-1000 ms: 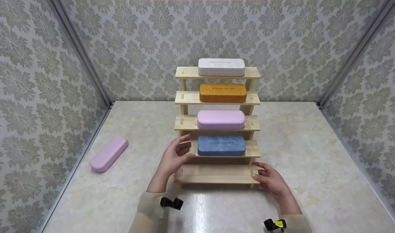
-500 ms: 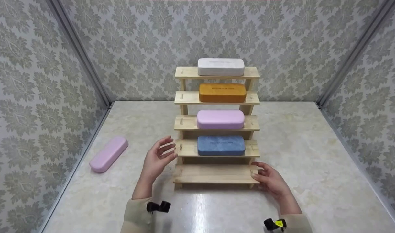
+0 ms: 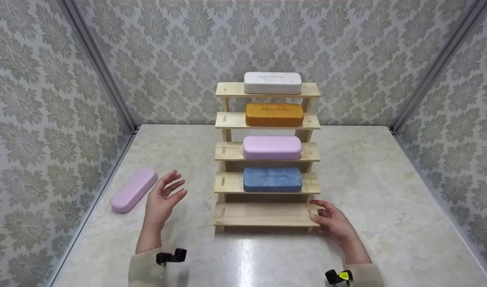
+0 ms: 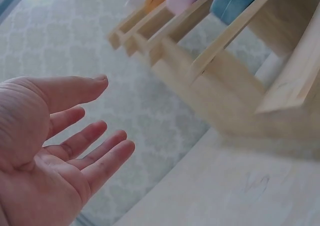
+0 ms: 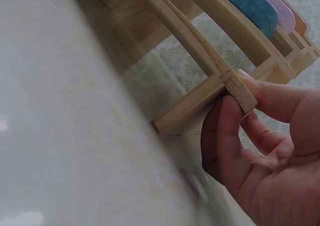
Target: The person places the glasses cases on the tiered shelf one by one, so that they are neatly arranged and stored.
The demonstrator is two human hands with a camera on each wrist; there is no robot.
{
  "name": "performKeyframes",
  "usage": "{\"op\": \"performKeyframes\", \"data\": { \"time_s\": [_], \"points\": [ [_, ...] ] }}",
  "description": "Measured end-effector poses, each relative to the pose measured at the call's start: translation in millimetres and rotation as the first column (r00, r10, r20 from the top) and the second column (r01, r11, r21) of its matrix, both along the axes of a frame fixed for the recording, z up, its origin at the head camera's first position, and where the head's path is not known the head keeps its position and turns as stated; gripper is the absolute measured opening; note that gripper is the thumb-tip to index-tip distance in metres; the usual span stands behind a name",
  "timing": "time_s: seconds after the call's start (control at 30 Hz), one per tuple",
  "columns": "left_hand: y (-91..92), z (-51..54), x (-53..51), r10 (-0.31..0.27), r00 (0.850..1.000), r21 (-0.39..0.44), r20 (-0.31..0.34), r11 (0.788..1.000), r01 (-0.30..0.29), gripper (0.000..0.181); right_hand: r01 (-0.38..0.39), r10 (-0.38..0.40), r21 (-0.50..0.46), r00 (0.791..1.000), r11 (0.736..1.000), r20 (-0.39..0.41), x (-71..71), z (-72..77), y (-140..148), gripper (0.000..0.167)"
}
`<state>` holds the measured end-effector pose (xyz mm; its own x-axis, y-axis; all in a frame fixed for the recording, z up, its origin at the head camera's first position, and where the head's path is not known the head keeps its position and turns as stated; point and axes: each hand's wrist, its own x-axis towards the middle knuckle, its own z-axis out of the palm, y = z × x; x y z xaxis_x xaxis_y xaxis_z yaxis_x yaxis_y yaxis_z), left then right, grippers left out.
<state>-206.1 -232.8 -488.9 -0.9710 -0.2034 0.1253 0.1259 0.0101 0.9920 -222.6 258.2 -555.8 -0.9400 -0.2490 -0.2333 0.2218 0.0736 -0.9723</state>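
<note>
A stepped wooden shelf rack stands mid-table in the head view. My right hand pinches the right end of its lowest board, thumb above and fingers beneath, as the right wrist view shows. My left hand is in the air left of the rack, fingers relaxed and holding nothing. Just left of it, a pink glasses case lies slantwise on the table. On the upper boards, top to bottom, sit a white case, an orange case, a second pink case and a blue case.
The pale marbled table reaches to patterned walls at the back and both sides. Metal strips run along the wall corners. A small black camera mount sits on the left sleeve, with another on the right.
My left hand has moved left, away from the blue case and the rack, to beside the loose pink case. My right hand keeps its place on the lowest board.
</note>
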Motion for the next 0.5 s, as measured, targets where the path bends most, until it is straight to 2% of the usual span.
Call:
{"op": "performKeyframes", "data": {
  "time_s": [0.17,0.27,0.4,0.5],
  "points": [
    [-28.0,-2.5,6.8,0.047,0.999,0.064,-0.010,0.997,-0.046,0.066,0.003,-0.003,0.004,1.000,1.000,-0.008,0.1,-0.2,-1,0.070],
    [-42.9,-3.8,9.7,0.089,0.996,0.076,-0.009,0.993,-0.088,0.065,0.008,-0.008,0.016,1.000,1.000,-0.014,0.3,-1.0,-1,0.070],
    [-60.2,-3.6,13.1,0.156,0.988,0.060,0.019,0.986,-0.157,0.064,0.018,-0.018,0.021,1.000,1.000,-0.004,-0.1,-2.2,-1,0.070],
    [-72.1,-3.3,14.8,0.215,0.975,0.030,0.052,0.976,-0.216,0.065,0.028,-0.028,0.022,1.000,0.999,0.004,0.0,-2.5,-2,0.070]
  ]
}}
